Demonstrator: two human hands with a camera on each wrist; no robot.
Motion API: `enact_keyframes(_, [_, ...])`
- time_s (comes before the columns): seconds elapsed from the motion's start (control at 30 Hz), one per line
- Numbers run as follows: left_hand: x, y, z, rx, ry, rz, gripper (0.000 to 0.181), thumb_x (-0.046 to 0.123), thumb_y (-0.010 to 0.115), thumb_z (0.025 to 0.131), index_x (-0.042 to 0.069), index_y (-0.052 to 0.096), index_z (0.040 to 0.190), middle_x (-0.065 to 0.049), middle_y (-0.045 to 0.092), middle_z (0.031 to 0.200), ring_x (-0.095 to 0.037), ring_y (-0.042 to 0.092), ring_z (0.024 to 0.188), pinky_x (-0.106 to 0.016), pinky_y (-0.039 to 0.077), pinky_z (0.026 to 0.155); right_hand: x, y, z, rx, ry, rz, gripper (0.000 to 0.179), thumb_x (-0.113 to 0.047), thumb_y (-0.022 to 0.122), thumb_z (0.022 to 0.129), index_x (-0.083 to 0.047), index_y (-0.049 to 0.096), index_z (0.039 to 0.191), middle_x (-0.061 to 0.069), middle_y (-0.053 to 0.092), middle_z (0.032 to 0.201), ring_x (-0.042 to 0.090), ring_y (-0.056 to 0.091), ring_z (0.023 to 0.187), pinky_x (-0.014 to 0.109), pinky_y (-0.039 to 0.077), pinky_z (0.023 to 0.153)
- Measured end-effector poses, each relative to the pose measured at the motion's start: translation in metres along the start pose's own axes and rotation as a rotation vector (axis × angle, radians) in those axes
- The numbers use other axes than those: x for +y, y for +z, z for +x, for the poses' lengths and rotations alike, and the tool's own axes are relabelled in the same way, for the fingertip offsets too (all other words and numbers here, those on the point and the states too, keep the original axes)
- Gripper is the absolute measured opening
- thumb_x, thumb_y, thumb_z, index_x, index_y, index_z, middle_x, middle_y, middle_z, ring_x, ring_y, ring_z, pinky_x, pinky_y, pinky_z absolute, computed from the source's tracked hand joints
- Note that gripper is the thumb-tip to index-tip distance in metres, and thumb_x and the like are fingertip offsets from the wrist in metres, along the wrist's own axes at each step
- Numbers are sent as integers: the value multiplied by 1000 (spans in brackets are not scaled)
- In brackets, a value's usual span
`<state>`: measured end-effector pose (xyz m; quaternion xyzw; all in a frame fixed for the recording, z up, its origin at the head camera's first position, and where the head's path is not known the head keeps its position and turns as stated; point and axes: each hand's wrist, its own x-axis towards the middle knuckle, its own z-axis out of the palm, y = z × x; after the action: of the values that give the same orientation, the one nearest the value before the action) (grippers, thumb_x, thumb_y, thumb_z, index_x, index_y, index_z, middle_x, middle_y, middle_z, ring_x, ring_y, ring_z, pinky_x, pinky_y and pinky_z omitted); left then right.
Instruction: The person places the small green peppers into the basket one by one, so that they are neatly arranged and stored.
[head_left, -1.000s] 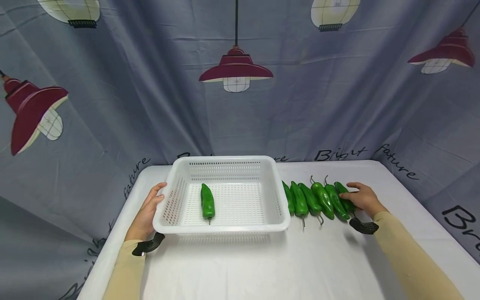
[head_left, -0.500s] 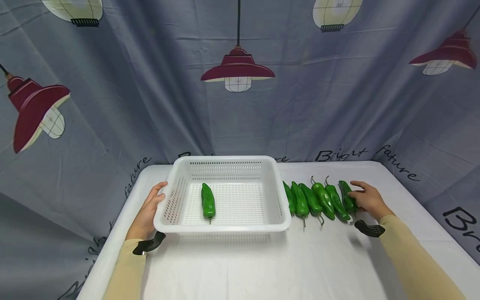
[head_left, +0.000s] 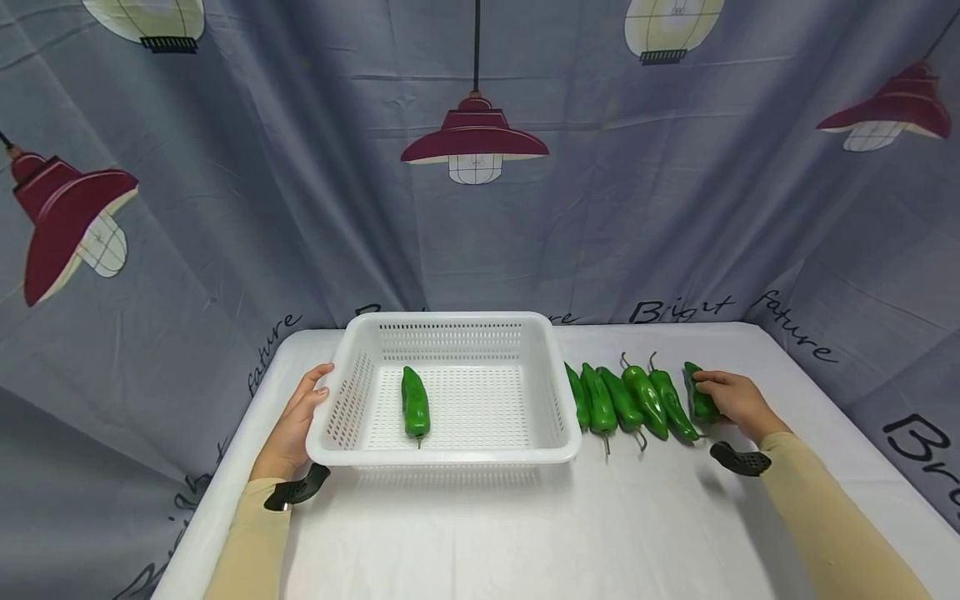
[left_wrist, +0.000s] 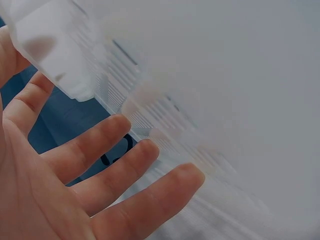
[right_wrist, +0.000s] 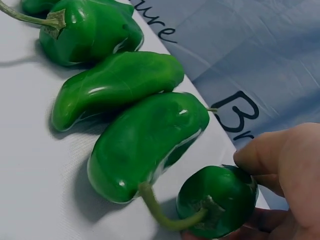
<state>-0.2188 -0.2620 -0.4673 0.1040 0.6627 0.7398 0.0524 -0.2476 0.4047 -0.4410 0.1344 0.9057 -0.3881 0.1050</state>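
Note:
My left hand (head_left: 292,429) holds the left side of a white perforated plastic basket (head_left: 450,457). In the left wrist view, several fingers (left_wrist: 150,197) of that hand lie spread against the basket's slotted wall, while others reach its rim. One green pepper (head_left: 415,407) lies inside the basket, stem toward me. At the right end of a row of green peppers (head_left: 645,400), my right hand (head_left: 737,406) pinches another green pepper (right_wrist: 212,192) between thumb and fingers. That pepper's curved stem points toward the camera in the right wrist view, and part of its far side is hidden by the hand.
The basket's right rim overlaps the leftmost pepper (head_left: 577,396) of the row. Behind the white-covered table (head_left: 510,533) hangs a grey-blue curtain (head_left: 337,208) printed with lamps and lettering. A black strap (head_left: 738,458) sits at each wrist.
My right hand has moved slightly right with its pepper, leaving a gap beside the row, and its fingers have closed more around it. My left hand and the basket stay put.

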Motion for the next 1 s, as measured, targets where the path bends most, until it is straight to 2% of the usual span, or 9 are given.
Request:
enact_keyframes(0.13, [1, 1, 0, 10, -6, 13, 32, 30, 37, 111, 34, 35, 142, 13, 52, 135, -5, 60, 113, -25, 55, 89, 5, -1, 0, -11, 2, 47, 59, -27, 40, 108, 5, 28, 156, 41, 18, 159, 51, 42, 134, 41, 55, 85])
enact_keyframes(0.37, [0, 1, 0, 4, -3, 12, 33, 31, 37, 111, 34, 34, 143, 12, 50, 137, -6, 59, 115, -26, 55, 90, 12, -9, 2, -81, -3, 162, 65, -29, 41, 108, 6, 19, 158, 43, 12, 159, 48, 41, 133, 30, 53, 85])
enact_keyframes(0.5, [0, 0, -1, 6, -3, 5, 32, 30, 37, 111, 33, 34, 143, 13, 52, 135, -5, 60, 114, -25, 55, 89, 16, -11, 1, -105, -8, 206, 67, -29, 42, 108, 5, 15, 159, 40, 17, 156, 29, 54, 116, 26, 55, 81])
enact_keyframes(0.63, [0, -1, -1, 6, -2, 3, 32, 29, 37, 111, 33, 34, 143, 13, 52, 135, -5, 60, 114, -25, 55, 89, 17, -13, 0, -124, 2, 256, 70, -28, 46, 107, 2, 13, 160, 37, 21, 155, 11, 55, 100, 26, 56, 80])
enact_keyframes(0.83, [-1, 0, -1, 11, 2, 1, 31, 29, 37, 111, 33, 35, 142, 13, 54, 134, -5, 61, 112, -25, 55, 88, 18, -14, -1, -155, 14, 323, 73, -28, 49, 106, -3, 10, 162, 35, 20, 155, 4, 56, 94, 28, 56, 82])
enact_keyframes(1.0, [-1, 0, 1, 1, 11, -16, 30, 27, 36, 111, 34, 36, 140, 12, 55, 133, -5, 62, 110, -25, 56, 88, 26, -15, 2, -186, 24, 408, 73, -29, 51, 107, -11, 10, 164, 35, 12, 160, -2, 56, 93, 28, 56, 83])
